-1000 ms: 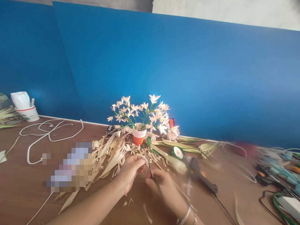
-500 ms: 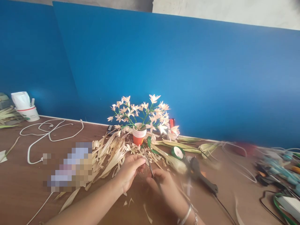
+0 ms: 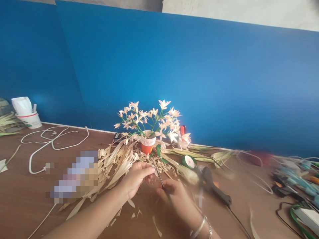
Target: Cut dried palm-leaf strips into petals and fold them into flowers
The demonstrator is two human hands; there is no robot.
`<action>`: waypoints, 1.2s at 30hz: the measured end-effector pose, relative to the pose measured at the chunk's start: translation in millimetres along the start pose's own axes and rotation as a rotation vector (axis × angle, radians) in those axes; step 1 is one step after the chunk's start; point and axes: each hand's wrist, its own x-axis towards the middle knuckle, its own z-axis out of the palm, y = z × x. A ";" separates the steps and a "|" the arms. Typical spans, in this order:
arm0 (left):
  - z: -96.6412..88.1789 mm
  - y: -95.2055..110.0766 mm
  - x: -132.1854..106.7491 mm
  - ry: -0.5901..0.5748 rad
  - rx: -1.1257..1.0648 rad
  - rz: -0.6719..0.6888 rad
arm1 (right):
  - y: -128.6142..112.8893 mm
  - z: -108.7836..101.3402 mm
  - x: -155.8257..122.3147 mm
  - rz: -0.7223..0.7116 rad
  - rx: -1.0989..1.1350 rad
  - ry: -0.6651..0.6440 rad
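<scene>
My left hand is closed in a pinch on a small piece of dried leaf, right at the tips of the scissors. Around the scissors' handles my right hand is wrapped, with a silver bracelet on its wrist. The thin dark blades point up and left toward the left fingers. Just beyond both hands lies a heap of dried pale leaf strips. Behind that stands an orange paper cup holding handmade pale flowers on green stems.
A roll of green tape and a black glue gun lie right of my hands. White cables loop at left near a white cup. Tools and wires crowd the right edge. A blue panel backs the wooden table.
My left hand has lifted slightly and shifted up with the pinched leaf piece. My right hand with the scissors has drawn a little lower. A few more leaf scraps lie under my left wrist.
</scene>
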 end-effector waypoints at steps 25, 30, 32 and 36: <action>-18.5 3.6 9.3 -0.067 1.117 0.271 | 17.5 -12.4 8.8 -0.073 -0.298 0.100; -21.4 24.5 0.7 -0.090 1.258 0.290 | 17.3 -13.1 7.7 -0.079 -0.254 0.091; -25.8 38.3 -6.1 -0.117 1.367 0.182 | 16.9 -13.4 7.6 -0.075 -0.237 0.088; -35.7 51.1 -15.0 -0.295 1.601 -0.112 | 17.2 -13.7 8.1 -0.083 -0.245 0.085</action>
